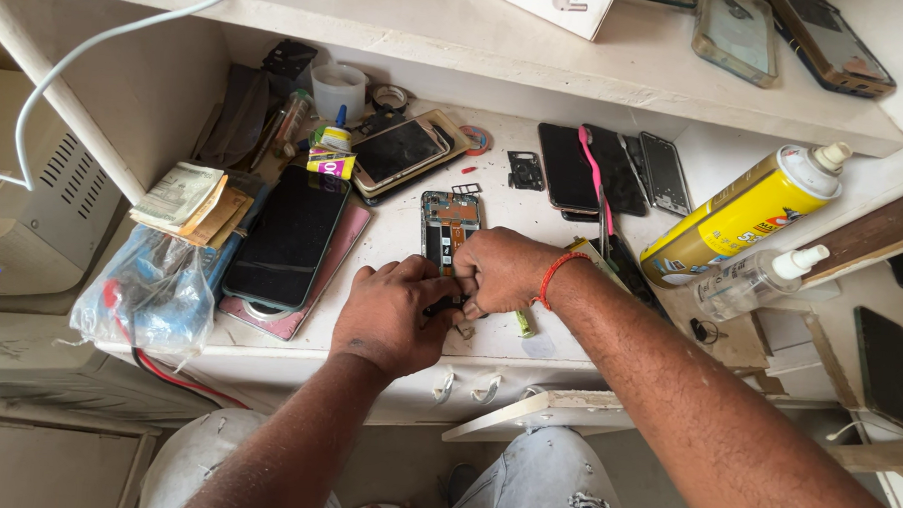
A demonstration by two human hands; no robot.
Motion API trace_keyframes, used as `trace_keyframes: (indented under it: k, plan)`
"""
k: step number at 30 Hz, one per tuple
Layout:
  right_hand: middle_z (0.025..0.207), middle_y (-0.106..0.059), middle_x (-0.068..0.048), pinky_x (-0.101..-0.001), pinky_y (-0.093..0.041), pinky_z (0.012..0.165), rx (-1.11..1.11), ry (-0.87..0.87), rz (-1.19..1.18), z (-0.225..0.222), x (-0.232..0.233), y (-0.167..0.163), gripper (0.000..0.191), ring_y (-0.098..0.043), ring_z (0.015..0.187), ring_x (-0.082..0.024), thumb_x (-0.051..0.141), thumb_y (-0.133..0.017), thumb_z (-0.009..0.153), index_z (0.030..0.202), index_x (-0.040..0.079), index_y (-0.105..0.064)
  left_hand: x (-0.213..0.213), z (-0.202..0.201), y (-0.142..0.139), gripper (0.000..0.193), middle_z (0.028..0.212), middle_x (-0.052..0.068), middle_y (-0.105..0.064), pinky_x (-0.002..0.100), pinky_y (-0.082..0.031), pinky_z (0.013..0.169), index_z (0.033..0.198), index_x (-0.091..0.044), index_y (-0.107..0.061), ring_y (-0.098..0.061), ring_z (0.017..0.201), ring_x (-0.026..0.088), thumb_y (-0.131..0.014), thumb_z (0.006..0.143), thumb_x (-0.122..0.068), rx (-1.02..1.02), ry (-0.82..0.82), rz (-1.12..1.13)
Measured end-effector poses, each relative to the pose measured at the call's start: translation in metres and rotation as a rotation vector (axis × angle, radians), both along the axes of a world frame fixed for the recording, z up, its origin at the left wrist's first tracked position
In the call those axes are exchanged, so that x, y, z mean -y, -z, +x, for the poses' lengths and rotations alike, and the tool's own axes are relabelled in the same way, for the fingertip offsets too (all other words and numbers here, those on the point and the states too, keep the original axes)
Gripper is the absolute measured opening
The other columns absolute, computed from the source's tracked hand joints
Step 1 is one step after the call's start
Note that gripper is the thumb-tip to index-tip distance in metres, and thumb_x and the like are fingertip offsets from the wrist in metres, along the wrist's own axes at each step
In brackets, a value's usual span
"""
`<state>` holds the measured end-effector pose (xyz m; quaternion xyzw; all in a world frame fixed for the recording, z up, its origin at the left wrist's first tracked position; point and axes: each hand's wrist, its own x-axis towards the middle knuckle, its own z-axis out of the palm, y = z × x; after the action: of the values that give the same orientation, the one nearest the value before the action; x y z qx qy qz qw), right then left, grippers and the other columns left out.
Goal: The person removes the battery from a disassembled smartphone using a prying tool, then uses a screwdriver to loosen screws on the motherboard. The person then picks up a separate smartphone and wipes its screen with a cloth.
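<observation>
white worktop [533, 202], cluttered; opened phone [450, 224] lies flat with its back off and boards up, near the front edge, probably so both hands can brace on it. left hand [389, 317] curled narrow, fingertips pressing the phone's lower end. right hand [501, 271] fisted tight over that same end, pinching a small dark part; what it is i cannot tell. dark intact phone [287, 236] just left, yellow spray can [738, 214] well right.
</observation>
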<state>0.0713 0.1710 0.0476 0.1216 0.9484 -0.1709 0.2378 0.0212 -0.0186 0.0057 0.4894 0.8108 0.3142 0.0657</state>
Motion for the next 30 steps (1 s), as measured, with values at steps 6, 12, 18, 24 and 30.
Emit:
trace_keyframes:
  k: [6,12,18,24,30]
  plan:
    - [0.073,-0.073,-0.002,-0.0331,-0.055,0.060,0.016,0.027,-0.040,0.000,-0.002,0.002,0.032,-0.069,0.068,-0.016,0.025,-0.094,0.067,0.076,0.007,-0.069,0.000,0.000,0.001,0.031,0.109,-0.003,-0.066,0.042,-0.041,0.094,0.111,-0.027,-0.076,-0.063,0.106,0.020,-0.076,0.081,-0.034,-0.013,-0.003,0.006]
    - [0.074,-0.071,-0.003,-0.0326,-0.054,0.061,-0.012,0.034,-0.076,0.003,-0.003,0.003,0.035,-0.066,0.068,-0.015,0.025,-0.095,0.067,0.079,0.006,-0.069,0.001,0.001,-0.001,0.031,0.109,-0.002,-0.066,0.042,-0.042,0.094,0.111,-0.028,-0.076,-0.063,0.107,0.020,-0.077,0.080,-0.033,0.008,-0.017,-0.009]
    - [0.077,-0.072,-0.003,-0.0320,-0.055,0.064,-0.020,0.043,-0.094,0.007,-0.002,0.000,0.034,-0.066,0.071,-0.014,0.024,-0.094,0.069,0.084,0.006,-0.069,0.002,0.002,-0.007,0.046,0.108,0.000,-0.065,0.042,-0.043,0.094,0.120,-0.025,-0.068,-0.063,0.108,0.020,-0.080,0.077,-0.031,0.015,-0.031,-0.007]
    - [0.077,-0.071,-0.002,-0.0320,-0.055,0.064,-0.008,0.066,-0.084,0.008,-0.001,-0.002,0.032,-0.067,0.072,-0.014,0.021,-0.092,0.069,0.086,0.007,-0.069,0.004,0.004,-0.017,0.066,0.122,0.006,-0.059,0.042,-0.045,0.096,0.134,-0.024,-0.058,-0.062,0.106,0.027,-0.083,0.074,-0.032,0.114,-0.103,-0.053]
    - [0.077,-0.072,-0.003,-0.0330,-0.055,0.062,-0.038,0.073,-0.112,0.013,-0.003,0.002,0.021,-0.066,0.070,-0.015,0.012,-0.083,0.071,0.086,0.007,-0.070,0.003,0.000,-0.009,0.078,0.122,0.011,-0.059,0.044,-0.047,0.087,0.137,-0.018,-0.059,-0.061,0.103,0.035,-0.087,0.065,-0.034,0.079,-0.113,0.061]
